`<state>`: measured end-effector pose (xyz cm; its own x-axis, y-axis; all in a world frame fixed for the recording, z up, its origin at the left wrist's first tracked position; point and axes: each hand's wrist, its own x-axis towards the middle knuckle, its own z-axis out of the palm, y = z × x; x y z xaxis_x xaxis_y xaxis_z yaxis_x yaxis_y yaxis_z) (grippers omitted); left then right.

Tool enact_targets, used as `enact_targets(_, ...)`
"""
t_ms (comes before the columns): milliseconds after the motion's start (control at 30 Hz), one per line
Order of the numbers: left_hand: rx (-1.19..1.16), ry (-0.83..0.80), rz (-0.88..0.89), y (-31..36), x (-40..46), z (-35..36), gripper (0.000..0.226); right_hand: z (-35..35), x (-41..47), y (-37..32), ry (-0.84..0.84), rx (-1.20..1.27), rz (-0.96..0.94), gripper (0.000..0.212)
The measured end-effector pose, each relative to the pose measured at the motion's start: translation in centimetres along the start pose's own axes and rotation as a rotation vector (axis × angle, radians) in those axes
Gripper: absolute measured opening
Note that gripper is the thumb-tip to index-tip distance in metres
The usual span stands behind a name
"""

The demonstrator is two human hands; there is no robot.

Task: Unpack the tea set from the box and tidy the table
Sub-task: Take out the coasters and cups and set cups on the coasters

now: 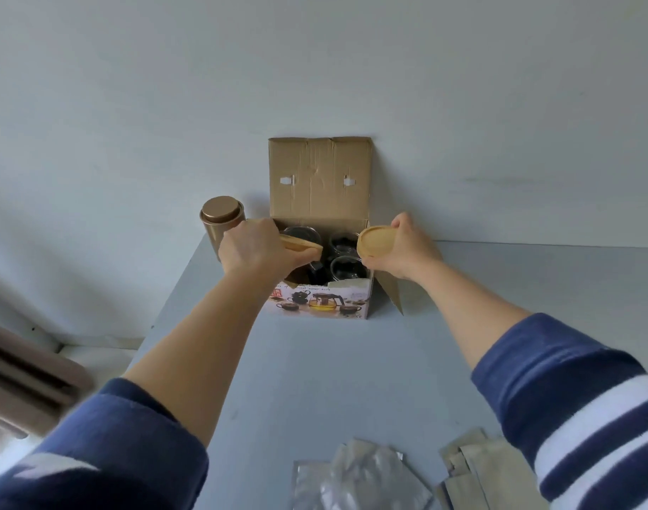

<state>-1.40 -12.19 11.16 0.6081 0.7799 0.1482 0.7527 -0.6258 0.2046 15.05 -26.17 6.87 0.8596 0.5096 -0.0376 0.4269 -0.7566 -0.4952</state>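
both hands clamped on wooden coasters, left hand (254,248) and right hand (407,248), held over the box (320,303) so the glass cups (346,268) underneath are reachable, i guess.

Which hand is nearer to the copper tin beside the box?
Left. The left hand, holding a wooden saucer, is right next to the copper tin. The right hand, holding another saucer, is on the far side of the box.
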Motion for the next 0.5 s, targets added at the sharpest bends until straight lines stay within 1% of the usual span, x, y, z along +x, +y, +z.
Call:
enact_targets(133, -0.119, 0.076, 0.077, 4.2, -1.0, 0.8, 0.074, -2.9, -1.1, 3.6, 0.049, 0.023, 0.075, 0.082)
enact_targets(267, -0.2, 0.11, 0.183, 9.5, -1.8, 4.1, 0.074, -5.2, -0.9, 8.3, 0.09, 0.033, 0.144, 0.084)
enact_targets(367, -0.268, 0.073, 0.214, 14.5, -2.7, 7.4, 0.071, -6.6, 0.1, 13.4, 0.108, 0.038, 0.188, 0.088)
enact_targets(500, -0.351, 0.026, 0.187, 21.4, -4.1, 13.5, 0.07, -7.9, 2.1, 21.6, 0.119, 0.079, 0.252, 0.092)
